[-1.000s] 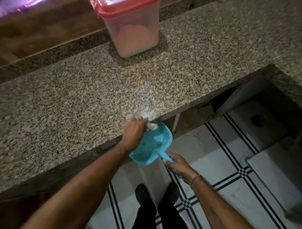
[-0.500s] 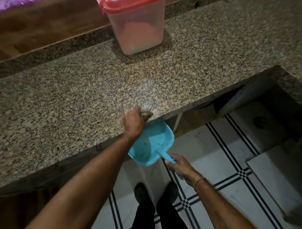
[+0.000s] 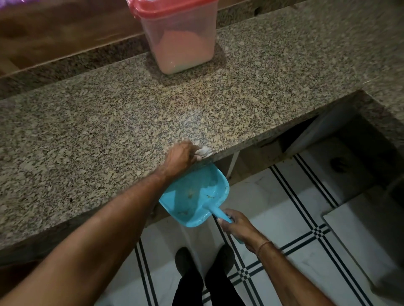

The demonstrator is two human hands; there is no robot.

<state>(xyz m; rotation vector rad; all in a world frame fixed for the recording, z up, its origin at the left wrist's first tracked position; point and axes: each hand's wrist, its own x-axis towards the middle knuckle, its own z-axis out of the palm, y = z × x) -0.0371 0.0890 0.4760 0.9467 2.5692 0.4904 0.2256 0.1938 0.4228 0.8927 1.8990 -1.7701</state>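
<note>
Just one view, worn on the head. Looks forward and steeply down from up close. Stone counter (image 3: pixel 98 135) across the upper and left parts of the frame, tiled floor (image 3: pixel 284 203) at lower right. Left hand (image 3: pixel 180 156) and right hand (image 3: pixel 239 227) near the middle, shoes (image 3: pixel 185 261) at the bottom edge.

Clear plastic container (image 3: pixel 179 41), red lid (image 3: pixel 172 6) on, stands upright at the back of the speckled granite countertop (image 3: pixel 109 131). Contents: pinkish-orange powder filling roughly the lower half, with a paler layer at the very bottom. Behind the container is a darker granite ledge (image 3: pixel 65 72), then a brown wooden surface (image 3: pixel 54 32). A purple patch (image 3: pixel 8 2) sits in the top left corner; what it is cannot be told. Floor (image 3: pixel 273 207): white tiles with paired black stripes that cross in small checkered squares (image 3: pixel 319 231). A round dark drain (image 3: pixel 337 162) lies in the shadowed recess at right, below the counter's corner.
</note>
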